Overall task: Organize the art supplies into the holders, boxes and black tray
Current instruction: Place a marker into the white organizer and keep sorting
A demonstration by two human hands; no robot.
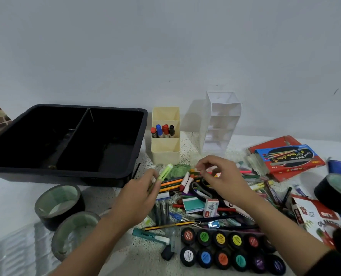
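Note:
My left hand (139, 194) grips a light green highlighter (165, 172), tilted up toward the cream holder (165, 150), whose middle compartment holds several markers (162, 130). My right hand (223, 176) hovers over the pile of pens and pencils (187, 184), fingers pinching at something small and pinkish that I cannot make out. A white clear holder (219, 120) stands behind it. At the left lies the black tray (110, 172), split by a divider.
Two tape rolls (60, 204) lie at the front left, a third (337, 188) at the right. A set of poster paint pots (231, 250) sits at the front. Red and blue boxes (285, 158) and an oil pastel box (317, 218) lie right. Scissors and staple boxes (211, 207) are in the pile.

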